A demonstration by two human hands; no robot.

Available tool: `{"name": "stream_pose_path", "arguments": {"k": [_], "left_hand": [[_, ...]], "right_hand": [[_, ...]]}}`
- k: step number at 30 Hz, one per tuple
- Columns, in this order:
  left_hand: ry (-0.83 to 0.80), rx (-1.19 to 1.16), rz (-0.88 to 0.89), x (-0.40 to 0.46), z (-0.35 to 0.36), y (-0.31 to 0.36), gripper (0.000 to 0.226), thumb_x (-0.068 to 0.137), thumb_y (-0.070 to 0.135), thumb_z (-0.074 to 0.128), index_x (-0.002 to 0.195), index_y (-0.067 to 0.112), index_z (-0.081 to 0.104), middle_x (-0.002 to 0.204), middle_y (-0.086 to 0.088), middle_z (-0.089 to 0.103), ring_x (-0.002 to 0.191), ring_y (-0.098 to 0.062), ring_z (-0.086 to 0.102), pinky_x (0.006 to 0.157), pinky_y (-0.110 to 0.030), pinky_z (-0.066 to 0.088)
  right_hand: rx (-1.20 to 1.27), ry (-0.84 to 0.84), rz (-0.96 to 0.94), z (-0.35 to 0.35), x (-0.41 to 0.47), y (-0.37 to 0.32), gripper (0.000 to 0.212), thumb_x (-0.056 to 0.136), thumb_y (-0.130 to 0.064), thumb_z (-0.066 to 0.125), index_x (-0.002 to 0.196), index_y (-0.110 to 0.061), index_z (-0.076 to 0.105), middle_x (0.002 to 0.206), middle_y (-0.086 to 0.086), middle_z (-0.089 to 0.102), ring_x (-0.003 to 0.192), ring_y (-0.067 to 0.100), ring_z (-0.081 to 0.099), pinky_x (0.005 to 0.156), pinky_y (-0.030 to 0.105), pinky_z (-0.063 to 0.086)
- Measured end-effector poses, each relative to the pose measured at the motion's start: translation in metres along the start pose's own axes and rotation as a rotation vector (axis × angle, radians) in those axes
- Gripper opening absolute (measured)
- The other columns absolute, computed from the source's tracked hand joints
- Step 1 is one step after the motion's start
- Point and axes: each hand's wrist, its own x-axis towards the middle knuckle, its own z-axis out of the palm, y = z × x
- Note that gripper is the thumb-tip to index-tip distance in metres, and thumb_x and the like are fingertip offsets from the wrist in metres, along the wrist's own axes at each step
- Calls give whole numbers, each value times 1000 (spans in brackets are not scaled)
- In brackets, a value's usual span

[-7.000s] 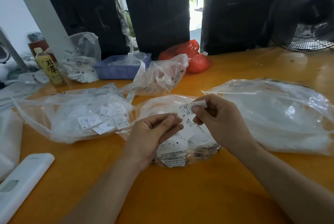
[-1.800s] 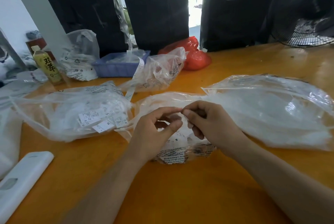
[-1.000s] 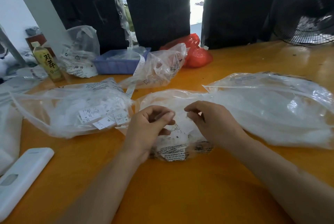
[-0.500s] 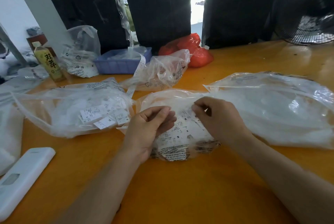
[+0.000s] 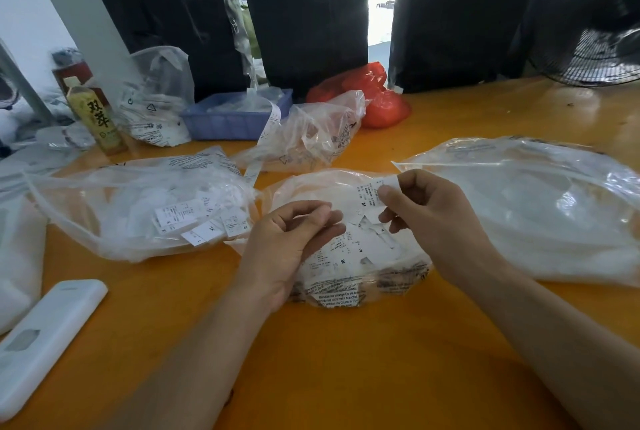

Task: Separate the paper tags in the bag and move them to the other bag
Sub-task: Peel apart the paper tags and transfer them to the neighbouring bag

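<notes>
Across the orange bench (image 5: 346, 360), the right hand (image 5: 433, 221) pinched one white paper tag (image 5: 369, 192) above the clear middle bag (image 5: 356, 266), the left hand (image 5: 291, 242) curled around nothing clearly visible; many tags remained, some already lay in the clear left bag (image 5: 138, 207).

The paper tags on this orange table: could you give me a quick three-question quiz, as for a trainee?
1. True or false: the right hand pinches a white paper tag.
2. Which size letter shows on that tag: A) L B) M C) XL?
3. What lies left of the middle clear plastic bag: a fan or another clear plastic bag of white tags?

Key: 1 true; 2 B; 3 another bag of tags.
</notes>
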Motion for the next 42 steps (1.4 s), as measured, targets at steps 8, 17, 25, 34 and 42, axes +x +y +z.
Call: {"name": "stream_pose_path", "arguments": {"k": [8, 17, 25, 34, 42], "left_hand": [[-39, 6, -10, 0, 2, -1, 26, 79, 18, 82, 102, 7, 83, 109, -22, 79, 104, -32, 78, 85, -24, 62], [-85, 27, -21, -2, 4, -1, 37, 71, 27, 86, 103, 8, 84, 110, -22, 79, 107, -32, 77, 86, -25, 62], [-60, 49, -29, -4, 7, 0, 34, 70, 25, 88, 99, 9, 83, 106, -23, 79, 101, -33, 78, 81, -25, 63], [-11, 118, 6, -5, 7, 2, 40, 68, 41, 85, 97, 15, 85, 105, -16, 81, 99, -30, 79, 79, -26, 63], [-62, 174, -13, -6, 7, 1, 36, 72, 39, 80, 99, 16, 85, 106, -15, 81, 101, -29, 79, 83, -27, 63]], "right_hand": [[99, 6, -97, 1, -2, -6, 10, 94, -13, 73, 100, -7, 68, 81, 5, 77, 78, 20, 76, 74, 27, 61], [37, -52, -113, 5, -4, -4, 5, 95, -7, 72, 99, -9, 69, 82, 3, 77, 78, 16, 76, 72, 21, 58], [-132, -44, -170, 5, -6, -3, 8, 95, -14, 73, 94, -22, 70, 80, -6, 77, 77, 10, 75, 74, 23, 60], [-141, -45, -154, 6, -6, -2, 10, 95, -13, 72, 94, -23, 69, 80, -5, 77, 78, 12, 75, 77, 31, 62], [-47, -27, -158, 5, -5, -5, 5, 95, -9, 71, 98, -13, 68, 82, -1, 77, 77, 12, 76, 71, 17, 57]]}}
